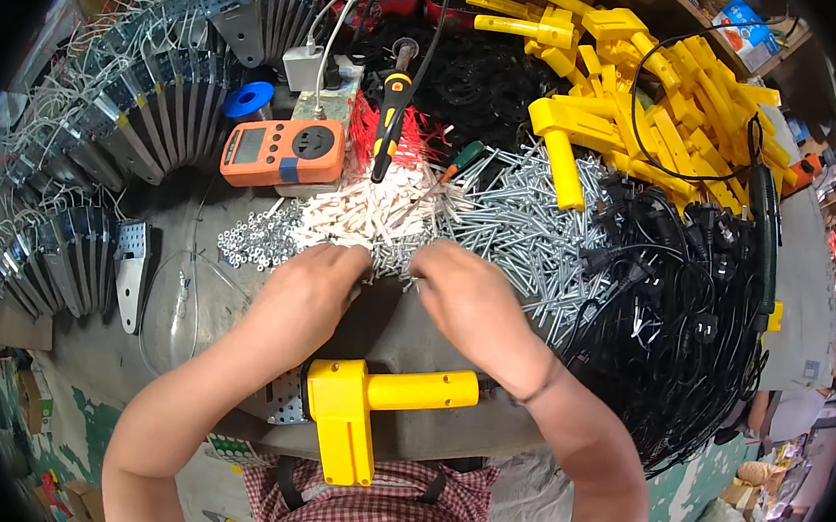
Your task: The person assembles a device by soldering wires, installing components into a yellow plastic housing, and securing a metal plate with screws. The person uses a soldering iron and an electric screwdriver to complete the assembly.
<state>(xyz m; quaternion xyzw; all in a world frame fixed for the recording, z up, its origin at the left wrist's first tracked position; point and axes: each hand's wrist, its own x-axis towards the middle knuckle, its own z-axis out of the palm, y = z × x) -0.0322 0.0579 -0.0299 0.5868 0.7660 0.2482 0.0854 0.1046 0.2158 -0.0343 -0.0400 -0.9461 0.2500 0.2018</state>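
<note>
Both of my hands reach into the small parts at the middle of the bench. My left hand is closed, fingertips curled at the near edge of a heap of short whitish pieces. Close to its right, my right hand is closed too, fingers bent down beside small silvery screws. Whatever either hand pinches is hidden. Between my forearms, at the bench's near edge, lies a yellow plastic housing with a handle, a perforated metal plate at its left end. Metal nuts lie left of the whitish heap.
Long screws spread to the right, near black corded plugs and piled yellow housings. Behind stand an orange meter, a yellow-black soldering iron and a blue spool. Wired metal plates fill the left.
</note>
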